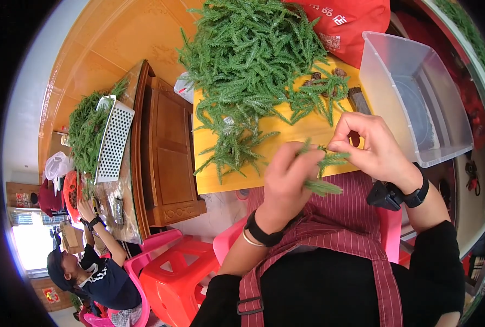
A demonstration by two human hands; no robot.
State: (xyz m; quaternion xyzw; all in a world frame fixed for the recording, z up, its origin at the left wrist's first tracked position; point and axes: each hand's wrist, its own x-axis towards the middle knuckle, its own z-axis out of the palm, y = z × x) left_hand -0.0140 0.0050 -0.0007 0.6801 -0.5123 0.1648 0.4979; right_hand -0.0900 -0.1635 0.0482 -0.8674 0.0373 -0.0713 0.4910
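My left hand point(292, 173) is closed around a small green pine sprig point(325, 188), whose needled tips stick out past the fingers above the yellow table point(212, 180). My right hand point(372, 146) meets it from the right, thumb and forefinger pinched at the sprig's stem end. Whether a thin wire is also in that pinch is too small to tell. Just left of my hands lies a small cluster of pine sprigs point(234, 150). Beyond them rises a big heap of green pine sprigs point(253, 52). Brown pine cones point(339, 72) and a bundle of thin dark sticks or wires point(358, 100) lie near my right hand.
A clear plastic bin point(417, 92) stands at the right, beside a red bag point(351, 27) at the back. Red stools point(180, 272) are at the left. Farther left, a co-worker point(106, 283) sits at another table with greenery and a white perforated basket point(114, 141).
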